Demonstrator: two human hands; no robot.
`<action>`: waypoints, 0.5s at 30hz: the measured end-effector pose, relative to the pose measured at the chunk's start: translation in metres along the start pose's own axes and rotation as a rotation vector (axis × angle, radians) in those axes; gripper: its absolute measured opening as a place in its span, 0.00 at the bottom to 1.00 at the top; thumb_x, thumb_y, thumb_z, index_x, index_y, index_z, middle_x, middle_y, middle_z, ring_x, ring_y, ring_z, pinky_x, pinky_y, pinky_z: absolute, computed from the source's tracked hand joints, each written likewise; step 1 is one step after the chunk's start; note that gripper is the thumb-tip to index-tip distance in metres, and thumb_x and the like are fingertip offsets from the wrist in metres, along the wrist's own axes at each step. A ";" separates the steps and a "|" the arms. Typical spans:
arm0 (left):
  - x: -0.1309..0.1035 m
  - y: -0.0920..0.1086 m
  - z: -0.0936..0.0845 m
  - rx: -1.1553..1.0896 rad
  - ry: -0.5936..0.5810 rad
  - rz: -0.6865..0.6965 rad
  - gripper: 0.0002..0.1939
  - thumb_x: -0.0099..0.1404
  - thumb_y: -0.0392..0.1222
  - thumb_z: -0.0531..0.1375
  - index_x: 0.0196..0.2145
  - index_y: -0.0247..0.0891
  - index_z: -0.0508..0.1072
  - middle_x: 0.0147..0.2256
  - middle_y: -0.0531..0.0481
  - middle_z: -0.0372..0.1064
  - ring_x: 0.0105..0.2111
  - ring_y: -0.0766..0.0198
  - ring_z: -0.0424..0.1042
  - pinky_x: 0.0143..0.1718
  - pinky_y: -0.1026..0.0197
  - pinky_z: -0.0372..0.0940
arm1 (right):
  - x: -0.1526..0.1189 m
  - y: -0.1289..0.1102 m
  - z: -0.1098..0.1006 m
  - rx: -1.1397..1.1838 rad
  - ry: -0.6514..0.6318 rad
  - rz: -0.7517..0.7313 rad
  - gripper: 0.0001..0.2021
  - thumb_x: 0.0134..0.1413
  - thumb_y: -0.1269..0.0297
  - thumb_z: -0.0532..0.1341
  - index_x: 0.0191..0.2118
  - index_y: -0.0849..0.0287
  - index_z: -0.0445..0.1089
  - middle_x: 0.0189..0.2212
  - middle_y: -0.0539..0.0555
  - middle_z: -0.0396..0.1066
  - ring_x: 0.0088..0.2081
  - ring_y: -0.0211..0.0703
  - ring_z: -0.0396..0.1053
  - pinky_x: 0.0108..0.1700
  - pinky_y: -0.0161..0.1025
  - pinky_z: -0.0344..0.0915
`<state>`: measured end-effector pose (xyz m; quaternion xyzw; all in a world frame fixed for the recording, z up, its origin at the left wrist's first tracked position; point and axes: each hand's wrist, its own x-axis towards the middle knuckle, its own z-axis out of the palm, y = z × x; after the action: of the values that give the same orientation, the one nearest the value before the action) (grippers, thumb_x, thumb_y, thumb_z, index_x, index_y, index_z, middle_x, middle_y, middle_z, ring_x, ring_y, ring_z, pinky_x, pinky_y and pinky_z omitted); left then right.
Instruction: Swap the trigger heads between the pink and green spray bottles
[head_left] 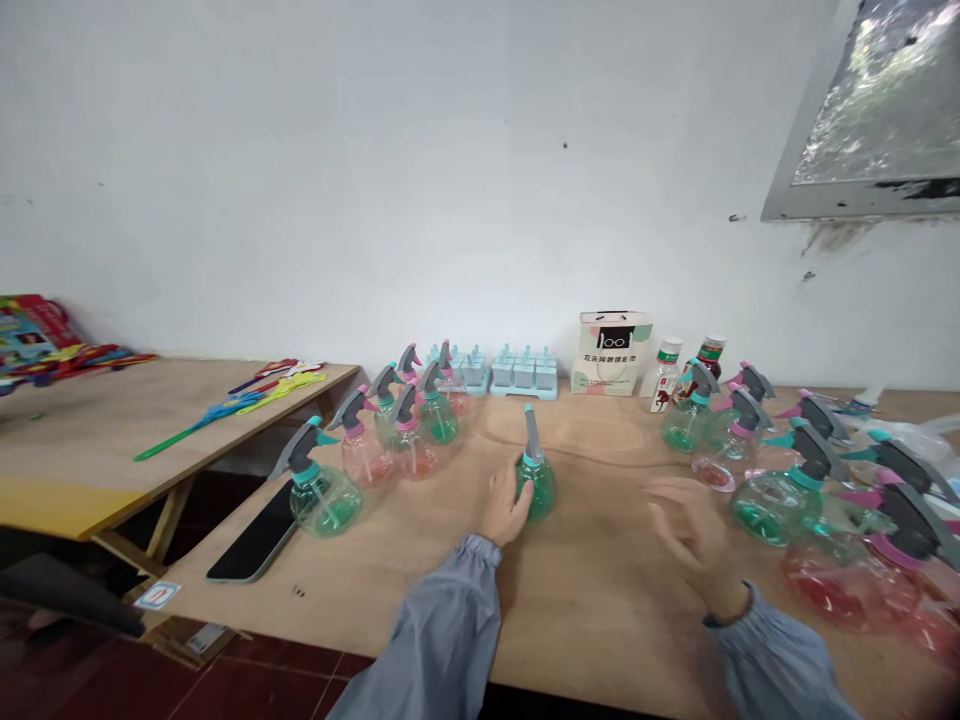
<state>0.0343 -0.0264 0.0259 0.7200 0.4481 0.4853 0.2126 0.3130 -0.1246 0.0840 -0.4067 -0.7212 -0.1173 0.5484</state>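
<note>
A green spray bottle (541,490) with a grey trigger head stands upright at the middle of the table. My left hand (508,503) is wrapped round its left side. To the right, my right hand (694,540) is raised over the tabletop, fingers apart and a little blurred, holding nothing. It is nearest to a green spray bottle (772,505) in the group at the right, which mixes green and pink bottles. Another group stands to the left, among them a pink spray bottle (367,455) and a green spray bottle (326,500) at the front.
A black phone (255,535) lies at the table's left edge. Along the wall stand light blue popsicle moulds (525,373), a paper bag (611,360) and two drink bottles, one white-capped (664,375). A second table (97,430) at left carries colourful flat strips (247,400).
</note>
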 end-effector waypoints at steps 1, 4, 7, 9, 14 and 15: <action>-0.001 0.004 0.001 0.012 -0.043 0.021 0.28 0.69 0.51 0.52 0.63 0.39 0.59 0.61 0.38 0.64 0.62 0.49 0.61 0.63 0.43 0.53 | 0.009 0.001 0.030 0.054 -0.059 0.037 0.14 0.63 0.58 0.60 0.51 0.54 0.69 0.46 0.58 0.73 0.48 0.50 0.72 0.53 0.54 0.68; -0.003 0.015 0.000 0.046 -0.206 0.103 0.31 0.68 0.53 0.54 0.65 0.39 0.56 0.62 0.38 0.62 0.63 0.49 0.61 0.63 0.43 0.53 | 0.030 -0.001 0.099 0.303 -0.213 0.257 0.35 0.55 0.52 0.66 0.65 0.52 0.54 0.62 0.62 0.62 0.62 0.56 0.62 0.63 0.59 0.60; -0.005 0.019 0.001 0.048 -0.316 0.177 0.32 0.68 0.55 0.54 0.65 0.40 0.55 0.63 0.38 0.61 0.63 0.50 0.60 0.63 0.44 0.55 | 0.039 -0.002 0.132 0.606 -0.347 0.353 0.41 0.52 0.49 0.67 0.67 0.48 0.49 0.68 0.60 0.53 0.68 0.54 0.53 0.67 0.54 0.56; -0.005 0.018 -0.001 0.060 -0.321 0.206 0.33 0.67 0.56 0.55 0.65 0.40 0.56 0.63 0.38 0.61 0.62 0.50 0.62 0.63 0.44 0.56 | 0.042 0.001 0.139 0.751 -0.390 0.364 0.36 0.53 0.50 0.66 0.65 0.46 0.53 0.66 0.58 0.58 0.66 0.52 0.57 0.66 0.52 0.57; 0.009 0.009 -0.039 0.203 0.373 0.078 0.28 0.68 0.53 0.54 0.61 0.38 0.57 0.59 0.36 0.62 0.63 0.48 0.59 0.66 0.42 0.53 | 0.043 0.005 0.132 0.848 -0.357 0.408 0.32 0.50 0.52 0.69 0.61 0.45 0.62 0.60 0.57 0.66 0.61 0.53 0.64 0.65 0.56 0.56; 0.013 0.005 -0.053 0.223 0.601 0.013 0.29 0.69 0.52 0.53 0.62 0.37 0.54 0.60 0.35 0.60 0.65 0.47 0.56 0.67 0.41 0.51 | 0.043 0.006 0.129 0.858 -0.368 0.424 0.31 0.50 0.53 0.69 0.60 0.44 0.65 0.58 0.57 0.68 0.61 0.53 0.65 0.65 0.57 0.55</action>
<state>-0.0094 -0.0245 0.0595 0.5662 0.5367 0.6255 -0.0128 0.2241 -0.0220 0.0723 -0.2964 -0.6906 0.3766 0.5417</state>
